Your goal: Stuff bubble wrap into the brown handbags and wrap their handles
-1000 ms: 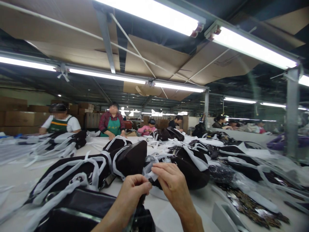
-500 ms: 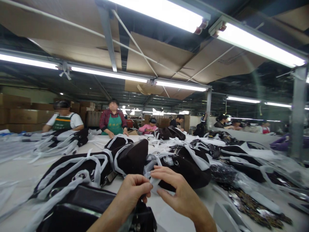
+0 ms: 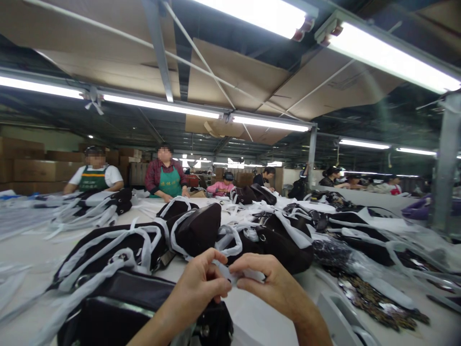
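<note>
My left hand (image 3: 205, 278) is closed in a pinch at one end of a thin white wrapping strip (image 3: 225, 271). Facing it, my right hand (image 3: 271, 283) has its thumb and fingers curved together on the other end of the strip. Below my left forearm lies a shiny black bag (image 3: 118, 295), its strap wrapped in white. Just beyond my hands are a dark bag (image 3: 200, 228) standing up and another dark bag (image 3: 284, 247) with a metal ring, both with white-wrapped straps.
More wrapped bags (image 3: 115, 247) cover the table at left. A grey plastic holder (image 3: 333, 312) stands at the right, near clear plastic and patterned, glittery material (image 3: 382, 300). Across the table are a person in a green apron (image 3: 169, 182) and another person (image 3: 94, 177); cartons (image 3: 39, 170) are stacked behind.
My right hand's fingers, spread before, have closed in towards the strip. My left hand stays at about the same place, its fingers slightly more raised.
</note>
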`<state>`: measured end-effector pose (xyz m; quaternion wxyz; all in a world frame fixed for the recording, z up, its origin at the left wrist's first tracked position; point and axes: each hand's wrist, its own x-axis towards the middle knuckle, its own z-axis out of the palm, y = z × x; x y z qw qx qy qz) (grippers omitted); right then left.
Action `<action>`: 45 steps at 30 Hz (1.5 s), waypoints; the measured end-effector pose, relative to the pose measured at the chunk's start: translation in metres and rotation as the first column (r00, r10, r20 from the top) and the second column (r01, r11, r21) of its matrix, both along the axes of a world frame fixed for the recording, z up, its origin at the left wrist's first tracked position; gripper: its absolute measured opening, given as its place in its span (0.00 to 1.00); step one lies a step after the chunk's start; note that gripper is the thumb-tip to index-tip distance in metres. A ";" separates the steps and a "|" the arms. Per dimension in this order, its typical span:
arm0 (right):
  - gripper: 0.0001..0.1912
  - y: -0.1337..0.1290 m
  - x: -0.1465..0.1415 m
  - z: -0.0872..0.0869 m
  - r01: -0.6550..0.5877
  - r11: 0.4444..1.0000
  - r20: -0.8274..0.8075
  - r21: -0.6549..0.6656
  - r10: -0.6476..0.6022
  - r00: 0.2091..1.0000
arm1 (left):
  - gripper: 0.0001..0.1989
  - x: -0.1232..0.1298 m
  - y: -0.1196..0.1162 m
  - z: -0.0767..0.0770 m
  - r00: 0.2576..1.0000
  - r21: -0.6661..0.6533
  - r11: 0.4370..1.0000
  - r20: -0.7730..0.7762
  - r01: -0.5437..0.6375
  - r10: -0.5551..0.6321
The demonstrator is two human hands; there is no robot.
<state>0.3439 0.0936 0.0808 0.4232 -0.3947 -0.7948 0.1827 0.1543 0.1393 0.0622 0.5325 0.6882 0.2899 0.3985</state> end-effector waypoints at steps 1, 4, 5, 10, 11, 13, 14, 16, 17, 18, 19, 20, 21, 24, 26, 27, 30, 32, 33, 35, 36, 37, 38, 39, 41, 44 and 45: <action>0.15 -0.001 -0.001 0.000 0.005 1.000 -0.004 -0.019 -0.005 1.000 | 0.16 0.000 -0.004 0.002 0.999 0.066 0.998 -0.050 -0.019 0.022; 0.16 -0.002 0.001 0.001 0.003 0.997 -0.025 -0.079 -0.005 1.000 | 0.13 0.001 -0.014 0.007 0.968 0.294 0.951 -0.196 -0.091 0.154; 0.16 -0.003 0.004 0.001 0.008 0.996 -0.034 -0.090 -0.011 0.999 | 0.13 0.002 -0.016 0.007 0.954 0.348 0.932 -0.230 -0.106 0.194; 0.14 -0.001 0.015 -0.001 0.043 0.999 -0.072 -0.033 -0.045 0.996 | 0.12 0.004 -0.015 0.005 0.925 0.415 0.900 -0.272 -0.137 0.266; 0.15 0.000 0.015 -0.002 0.034 0.999 -0.072 -0.026 -0.036 0.997 | 0.12 0.004 -0.014 0.004 0.925 0.413 0.900 -0.271 -0.137 0.265; 0.18 0.001 0.012 -0.002 0.009 0.999 -0.072 -0.039 -0.012 0.997 | 0.11 0.003 -0.012 0.002 0.926 0.415 0.900 -0.273 -0.130 0.260; 0.20 0.002 0.009 -0.002 -0.010 0.998 -0.077 -0.058 0.005 0.997 | 0.11 0.003 -0.011 0.001 0.927 0.422 0.898 -0.272 -0.127 0.259; 0.23 0.002 0.002 -0.002 -0.051 0.994 -0.089 -0.094 0.043 0.995 | 0.09 0.002 -0.010 0.000 0.927 0.437 0.890 -0.267 -0.126 0.262; 0.25 0.003 -0.001 -0.002 -0.067 0.992 -0.089 -0.103 0.058 0.994 | 0.09 0.002 -0.010 0.000 0.930 0.439 0.890 -0.260 -0.127 0.260; 0.26 0.004 -0.004 -0.002 -0.084 0.991 -0.087 -0.106 0.075 0.993 | 0.09 0.003 -0.009 0.000 0.935 0.434 0.892 -0.247 -0.129 0.255; 0.27 0.004 -0.006 -0.003 -0.099 0.990 -0.087 -0.105 0.090 0.992 | 0.09 0.003 -0.009 0.001 0.940 0.423 0.897 -0.235 -0.129 0.246; 0.28 0.005 -0.008 -0.004 -0.110 0.988 -0.093 -0.106 0.100 0.991 | 0.10 0.002 -0.009 0.003 0.944 0.413 0.902 -0.231 -0.123 0.234; 0.30 0.005 -0.008 -0.006 -0.120 0.987 -0.103 -0.109 0.109 0.989 | 0.10 0.001 -0.010 0.005 0.946 0.408 0.906 -0.237 -0.111 0.222; 0.35 0.006 -0.007 -0.008 -0.121 0.985 -0.132 -0.123 0.104 0.986 | 0.14 -0.009 -0.014 0.010 0.919 0.426 0.903 -0.334 -0.051 0.209; 0.37 0.005 -0.005 -0.008 -0.089 0.988 -0.119 -0.123 0.074 0.990 | 0.17 -0.020 -0.018 0.010 0.888 0.433 0.901 -0.407 -0.020 0.215; 0.37 0.003 -0.005 -0.008 -0.074 0.989 -0.111 -0.124 0.060 0.992 | 0.18 -0.025 -0.019 0.009 0.873 0.430 0.903 -0.436 -0.009 0.216; 0.37 0.000 -0.007 -0.006 -0.044 0.988 -0.084 -0.149 0.032 0.996 | 0.14 -0.036 -0.020 0.004 0.842 0.408 0.913 -0.497 0.012 0.211; 0.39 -0.002 -0.014 -0.006 -0.031 0.987 -0.042 -0.157 0.025 0.999 | 0.12 -0.037 -0.020 0.003 0.840 0.409 0.912 -0.508 0.039 0.192; 0.40 -0.003 -0.019 -0.007 -0.023 0.988 -0.010 -0.153 0.022 1.000 | 0.12 -0.036 -0.019 0.003 0.849 0.415 0.908 -0.498 0.055 0.176; 0.41 -0.004 -0.030 -0.010 0.003 0.994 0.071 -0.114 0.005 0.997 | 0.13 -0.033 -0.020 0.004 0.877 0.431 0.898 -0.461 0.089 0.134; 0.41 -0.005 -0.035 -0.011 0.021 0.997 0.113 -0.080 -0.012 0.994 | 0.14 -0.033 -0.021 0.004 0.888 0.439 0.894 -0.443 0.094 0.124; 0.41 -0.006 -0.040 -0.012 0.037 0.998 0.153 -0.044 -0.030 0.988 | 0.15 -0.033 -0.023 0.002 0.893 0.461 0.883 -0.430 0.089 0.134; 0.41 -0.007 -0.043 -0.013 0.047 0.999 0.189 -0.008 -0.044 0.981 | 0.19 -0.035 -0.027 -0.001 0.890 0.505 0.860 -0.422 0.075 0.170; 0.41 -0.008 -0.046 -0.013 0.047 0.999 0.218 0.024 -0.051 0.975 | 0.25 -0.038 -0.031 -0.007 0.881 0.574 0.817 -0.412 0.051 0.234; 0.41 -0.011 -0.047 -0.010 0.011 0.998 0.261 0.056 -0.025 0.965 | 0.35 -0.046 -0.043 -0.027 0.848 0.746 0.666 -0.356 0.004 0.394; 0.42 -0.015 -0.046 0.002 -0.100 0.994 0.310 0.047 0.080 0.947 | 0.28 -0.056 -0.070 -0.072 0.865 0.855 0.519 -0.267 0.008 0.426; 0.43 -0.017 -0.045 0.007 -0.135 0.990 0.325 0.032 0.118 0.939 | 0.23 -0.058 -0.079 -0.087 0.888 0.831 0.556 -0.265 0.012 0.377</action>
